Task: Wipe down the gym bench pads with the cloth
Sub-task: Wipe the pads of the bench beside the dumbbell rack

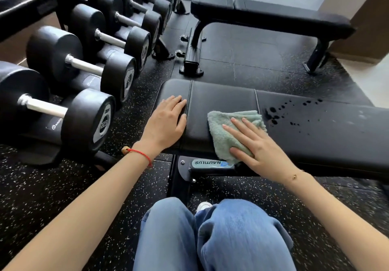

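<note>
A black padded gym bench (223,100) runs across the middle of the view, with a seam splitting its pads. A pale green cloth (221,136) lies on the near edge of the left pad. My right hand (256,144) presses flat on the cloth, fingers spread, thumb over the front edge. My left hand (166,121) rests palm down on the bench's left end, holding nothing. Dark wet droplets (275,115) speckle the right pad beside the cloth.
A rack of black dumbbells (84,64) lines the left side, close to the bench end. A second black bench (271,16) stands farther back. My knees in blue jeans (210,235) are just below the bench. The floor is speckled black rubber (52,190).
</note>
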The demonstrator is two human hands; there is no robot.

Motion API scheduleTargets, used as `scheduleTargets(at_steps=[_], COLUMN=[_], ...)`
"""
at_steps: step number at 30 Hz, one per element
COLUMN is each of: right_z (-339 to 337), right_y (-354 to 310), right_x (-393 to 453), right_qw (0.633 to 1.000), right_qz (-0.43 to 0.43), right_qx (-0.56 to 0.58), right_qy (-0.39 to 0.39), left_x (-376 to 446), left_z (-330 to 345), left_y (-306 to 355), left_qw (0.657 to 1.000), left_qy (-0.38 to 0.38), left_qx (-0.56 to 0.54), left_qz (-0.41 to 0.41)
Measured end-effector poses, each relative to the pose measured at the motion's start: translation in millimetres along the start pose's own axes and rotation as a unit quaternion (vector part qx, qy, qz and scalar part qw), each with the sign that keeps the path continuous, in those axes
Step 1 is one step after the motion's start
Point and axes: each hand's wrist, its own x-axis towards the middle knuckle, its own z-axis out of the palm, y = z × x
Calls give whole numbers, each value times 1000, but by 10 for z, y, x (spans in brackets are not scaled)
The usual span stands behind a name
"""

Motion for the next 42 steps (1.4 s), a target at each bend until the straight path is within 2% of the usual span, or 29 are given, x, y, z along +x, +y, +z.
scheduleTargets(at_steps=[4,8,13,16,18,21,23,27,31,34,36,39,42], right_z=[-10,133,328,428,423,294,138,26,178,204,141,19,-44], right_y=[53,-54,-460,-626,-512,-141,123,118,-276,-284,-138,281,461], right_x=[122,87,326,500,372,-64,-248,302,759,448,290,571,1197], right_qw=[999,996,987,986,984,985,991,991,997,1000,999,997,989], right_qz=[40,-5,-66,-72,-71,-34,26,124,73,-5,-24,63,148], right_qx=[-16,-75,-126,-124,-124,-133,-95,-3,-2,14,25,34,-11], right_qy=[9,38,73,87,104,108,92,48,15,22,18,20,-5], left_x=[-7,-33,-192,-216,-215,-219,-207,-132,-102,-113,-108,-104,-108], left_z=[8,-72,-125,-111,-112,-106,-92,-32,33,61,71,69,69], left_y=[13,-57,-161,-161,-163,-154,-115,38,74,48,53,74,97], left_qw=[1000,999,998,998,998,998,999,998,998,998,998,997,996], left_qy=[-6,-20,9,16,21,25,30,44,46,57,59,62,69], left_qx=[-6,-42,-52,-60,-59,-52,-43,-29,-16,-10,-9,-5,-4], left_qz=[-4,15,18,10,9,6,-3,-19,-26,-28,-35,-41,-51])
